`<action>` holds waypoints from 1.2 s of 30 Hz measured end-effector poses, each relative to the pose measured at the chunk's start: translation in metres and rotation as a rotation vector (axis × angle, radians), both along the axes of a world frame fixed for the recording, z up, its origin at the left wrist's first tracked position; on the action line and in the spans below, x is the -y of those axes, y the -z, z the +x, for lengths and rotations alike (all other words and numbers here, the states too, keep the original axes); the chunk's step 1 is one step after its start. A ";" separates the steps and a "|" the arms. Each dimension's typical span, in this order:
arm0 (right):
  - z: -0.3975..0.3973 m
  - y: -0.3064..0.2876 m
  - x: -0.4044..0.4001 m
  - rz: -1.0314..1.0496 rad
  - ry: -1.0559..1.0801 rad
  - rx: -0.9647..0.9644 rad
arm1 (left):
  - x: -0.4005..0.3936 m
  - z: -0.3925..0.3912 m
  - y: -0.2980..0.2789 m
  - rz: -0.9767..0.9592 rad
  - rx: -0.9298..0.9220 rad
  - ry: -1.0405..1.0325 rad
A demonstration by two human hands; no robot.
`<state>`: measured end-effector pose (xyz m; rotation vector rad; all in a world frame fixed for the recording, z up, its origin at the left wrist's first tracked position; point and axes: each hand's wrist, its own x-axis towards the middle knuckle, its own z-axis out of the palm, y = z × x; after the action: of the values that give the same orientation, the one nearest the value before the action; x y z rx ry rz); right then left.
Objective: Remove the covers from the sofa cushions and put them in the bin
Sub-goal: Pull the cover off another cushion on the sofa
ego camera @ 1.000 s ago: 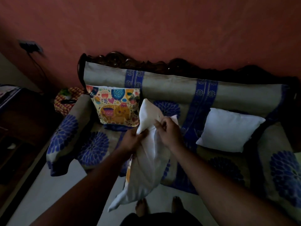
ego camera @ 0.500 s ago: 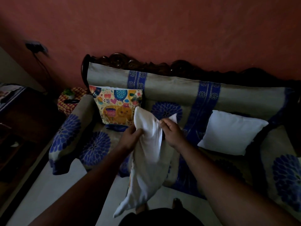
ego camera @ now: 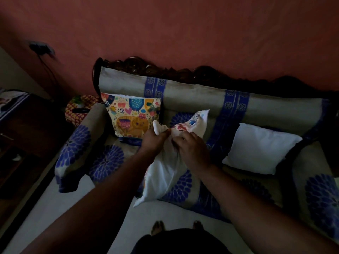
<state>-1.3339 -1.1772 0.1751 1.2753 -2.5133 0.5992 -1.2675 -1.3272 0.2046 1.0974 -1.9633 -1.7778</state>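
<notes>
White cushion (ego camera: pixel 161 173) hangs over the sofa (ego camera: pixel 183 96) seat's front edge, long axis running 7 to 1 o'clock; left hand (ego camera: pixel 153 142) and right hand (ego camera: pixel 192 149) both pinch its printed cover (ego camera: pixel 190 123) at the top.

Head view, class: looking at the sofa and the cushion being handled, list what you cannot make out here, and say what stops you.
- Bin: none shows in the head view; dark surrounds may hide it.
- Cushion in hand: whether its cover's opening is undone; left hand and right hand hide it.
- Basket-like thing: contents too dark and small.
- Sofa: right end cut off by the frame's edge.
</notes>
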 end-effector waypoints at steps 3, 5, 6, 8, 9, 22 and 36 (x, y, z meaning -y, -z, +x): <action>-0.004 -0.008 -0.001 0.014 -0.016 -0.036 | -0.001 -0.003 -0.002 0.078 -0.006 -0.033; -0.007 -0.011 0.002 0.029 -0.013 -0.027 | -0.001 -0.004 -0.006 0.085 -0.002 -0.019; -0.009 -0.012 0.004 0.044 -0.017 -0.007 | 0.000 -0.004 -0.008 0.073 0.002 -0.005; -0.011 -0.012 0.009 0.070 -0.029 0.014 | 0.003 -0.007 -0.009 0.059 0.024 0.007; -0.012 -0.010 0.011 0.076 -0.031 0.017 | 0.005 -0.008 -0.010 0.055 0.031 0.005; -0.015 -0.030 0.007 -0.137 -0.159 0.016 | 0.004 -0.003 -0.014 0.202 -0.051 -0.005; 0.013 -0.011 -0.020 0.062 -0.131 0.028 | 0.026 -0.012 -0.040 0.237 -0.132 -0.274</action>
<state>-1.3208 -1.1570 0.1857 1.4729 -2.5034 0.5743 -1.2797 -1.3530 0.2449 1.2197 -1.4755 -1.9080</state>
